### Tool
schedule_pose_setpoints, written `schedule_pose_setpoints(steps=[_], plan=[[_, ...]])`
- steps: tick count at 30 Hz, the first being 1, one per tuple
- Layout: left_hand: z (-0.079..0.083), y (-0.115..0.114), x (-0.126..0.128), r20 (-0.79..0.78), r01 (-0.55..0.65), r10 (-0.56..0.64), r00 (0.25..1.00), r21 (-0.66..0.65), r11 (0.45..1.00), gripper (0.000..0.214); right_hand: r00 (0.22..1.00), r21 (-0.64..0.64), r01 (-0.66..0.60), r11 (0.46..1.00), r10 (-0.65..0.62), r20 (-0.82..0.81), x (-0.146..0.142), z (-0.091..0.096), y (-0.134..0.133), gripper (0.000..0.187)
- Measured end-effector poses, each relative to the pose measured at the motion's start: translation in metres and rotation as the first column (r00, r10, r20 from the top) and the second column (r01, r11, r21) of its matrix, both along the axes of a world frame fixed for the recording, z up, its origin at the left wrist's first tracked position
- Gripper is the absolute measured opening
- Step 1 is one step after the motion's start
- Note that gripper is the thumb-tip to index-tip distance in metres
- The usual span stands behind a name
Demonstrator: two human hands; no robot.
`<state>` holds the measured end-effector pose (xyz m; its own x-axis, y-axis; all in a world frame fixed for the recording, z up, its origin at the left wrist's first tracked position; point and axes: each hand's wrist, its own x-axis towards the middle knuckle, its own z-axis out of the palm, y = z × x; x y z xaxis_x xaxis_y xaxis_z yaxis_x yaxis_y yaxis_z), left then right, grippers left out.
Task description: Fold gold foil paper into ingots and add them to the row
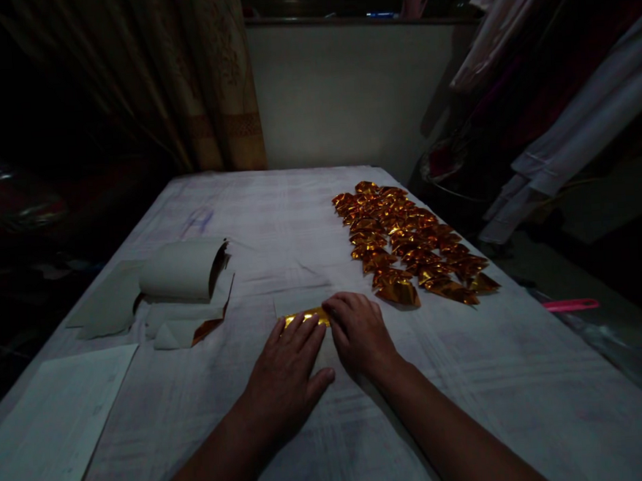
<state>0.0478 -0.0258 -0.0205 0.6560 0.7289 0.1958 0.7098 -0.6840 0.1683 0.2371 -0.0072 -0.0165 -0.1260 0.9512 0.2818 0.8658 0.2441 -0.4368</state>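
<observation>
Left hand flat on gold foil, right hand curled, grip unclear, checked cloth, curtain, wall

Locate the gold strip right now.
In the head view, the gold strip lies just below centre, left of the gold folded pieces, with the left hand on it and the right hand at its right end.

The gold strip looks like shiny, smooth foil paper. The folded gold pieces are shiny and crinkly. The curled sheets look like dull paper. The checked cloth looks dull and a bit wrinkly.
</observation>
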Motion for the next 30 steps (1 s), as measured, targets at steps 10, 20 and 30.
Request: schedule_pose_setpoints(steps=[10,20,30], plan=[[0.010,0.001,-0.010,-0.070,-0.009,0.008,0.998,-0.013,1.000,0.059,1.000,-0.004,-0.001,1.000,0.001,0.019,-0.001,0.004,-0.001,0.021],[0.003,-0.003,-0.040,-0.115,-0.039,0.043,0.993,0.031,0.999,0.063,1.000,-0.032,0.002,0.999,-0.002,0.017,-0.001,0.006,-0.001,0.021],[0.005,-0.006,-0.064,-0.119,-0.057,0.065,0.991,0.070,0.996,0.062,0.999,0.042,0.012,0.999,-0.014,0.051,0.001,0.005,-0.002,0.027]])
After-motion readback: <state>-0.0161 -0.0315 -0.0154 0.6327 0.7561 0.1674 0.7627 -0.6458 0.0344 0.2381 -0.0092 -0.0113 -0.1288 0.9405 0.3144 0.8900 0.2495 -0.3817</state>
